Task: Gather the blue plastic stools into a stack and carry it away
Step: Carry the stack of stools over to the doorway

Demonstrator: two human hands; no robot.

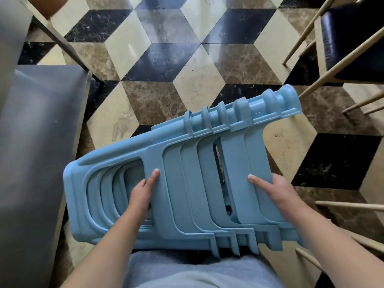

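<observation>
**A:** What step are you on?

**B:** Carrying, as I judge it. The stack of blue stools (187, 179) is nested, tipped on its side and held off the floor against my front, seats toward the left and legs pointing right. My left hand (143, 194) reaches into the arched opening near the seat end, thumb lying flat on the outer face and the fingers curled around the edge out of sight, so it grips that edge. My right hand (274, 194) lies over the outermost leg panels at the leg end, thumb stretched along the plastic, the fingers wrapped over the far side.

**A:** And the next move?

**B:** Walking it out through a tight gap. There is a grey tabletop (37, 142) close on my left, and a dark-seated chair (353, 38) with pale wooden legs on the right, near the feet of the stack. I would keep the load level and swing the leg end clear of that chair.

**A:** Anything you can't make out?

**B:** The exact count of stools; I see several nested rims but the inner ones blur together. The underside of the stack is hidden, both sets of fingers too, so I can't tell how firmly either grip sits. The patterned floor (187, 48) ahead shows, but where I'm headed is cut off.
</observation>
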